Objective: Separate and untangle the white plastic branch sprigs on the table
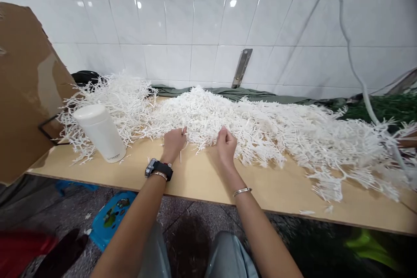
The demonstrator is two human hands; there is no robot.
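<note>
Legible text: none.

White flask (99,132): one short line of small dark lettering low on its wall, near the base. Too small and too soft to make out any letter.

Watch (158,168) at the wrist of the left hand (173,141): the face is turned away, so no digits or brand are readable.

Blue sheet (110,217) on the floor: coloured picture print; whether it carries any words cannot be told.
</note>
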